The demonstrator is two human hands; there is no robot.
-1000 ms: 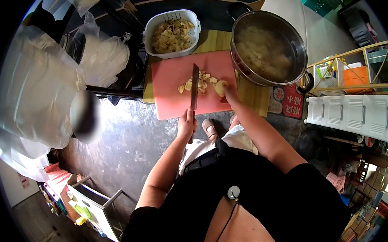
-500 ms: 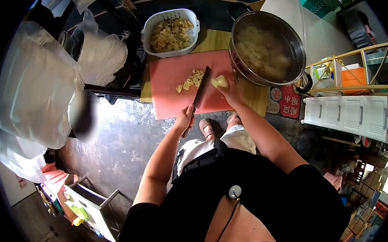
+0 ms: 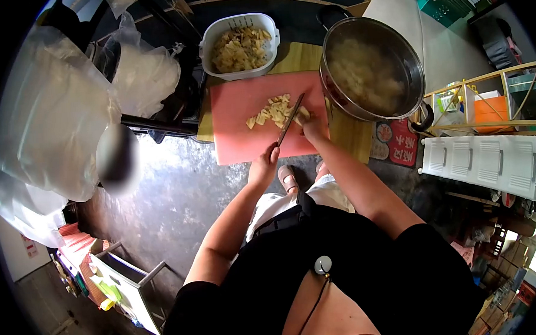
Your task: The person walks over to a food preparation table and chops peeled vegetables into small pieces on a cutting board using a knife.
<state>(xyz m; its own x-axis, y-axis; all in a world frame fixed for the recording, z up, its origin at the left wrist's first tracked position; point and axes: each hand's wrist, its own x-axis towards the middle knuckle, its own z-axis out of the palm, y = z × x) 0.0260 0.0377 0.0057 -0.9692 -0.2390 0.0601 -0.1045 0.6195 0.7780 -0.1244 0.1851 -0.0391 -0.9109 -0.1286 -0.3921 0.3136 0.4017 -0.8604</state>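
Observation:
My left hand (image 3: pixel 265 163) is wrapped round the handle of a long-bladed knife (image 3: pixel 291 120), whose blade slants up and right over the pink cutting board (image 3: pixel 233 136). On the blade's right side my right hand (image 3: pixel 315 128) grips a pale yellow, peeled piece of vegetable (image 3: pixel 302 115), its fingers close to the blade and partly covering the piece. Chopped pale chunks (image 3: pixel 271 113) lie in a loose heap on the board, left of the blade.
Behind the board stands a white perforated basket (image 3: pixel 207 63) holding cut yellowish pieces. A large metal pot (image 3: pixel 343 103) with pale contents in liquid is at the right on the wooden table (image 3: pixel 354 135). Clear plastic bags (image 3: pixel 53 112) hang at left; a white drawer unit (image 3: pixel 480 159) stands right.
The knife has shifted right and up against the vegetable piece, its blade now seen more edge-on. More chopped chunks lie left of the blade, and less of the held piece shows.

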